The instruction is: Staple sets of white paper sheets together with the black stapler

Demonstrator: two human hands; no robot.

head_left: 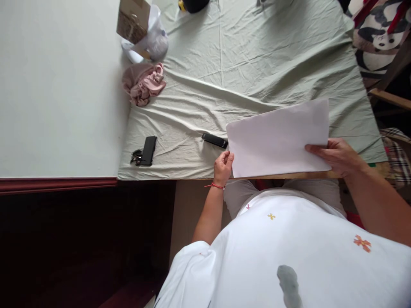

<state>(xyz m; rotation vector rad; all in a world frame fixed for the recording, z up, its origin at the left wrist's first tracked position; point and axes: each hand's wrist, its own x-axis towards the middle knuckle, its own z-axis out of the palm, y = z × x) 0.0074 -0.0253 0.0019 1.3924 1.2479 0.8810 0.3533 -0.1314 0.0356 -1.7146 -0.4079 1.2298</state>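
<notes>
White paper (279, 141), seemingly one or more sheets, is held tilted over the front edge of the table. My right hand (343, 156) grips its right side, thumb lying on top and the other fingers hidden underneath. At the paper's left edge, my left hand (224, 168) has its fingers curled and closed, thumb and fingertips against the edge; a red string bracelet circles that wrist. Just beyond the left hand lies a black stapler (214, 140) on the cloth, close to the paper's upper left corner.
A pale green wrinkled cloth (257, 85) covers the table. To the left lie a black phone (149, 150), keys (136, 156) and a pink cloth (144, 83). Behind them are a plastic bag (157, 38) and a cardboard box (132, 19). A wall stands left; panda-patterned fabric (382, 40) hangs right.
</notes>
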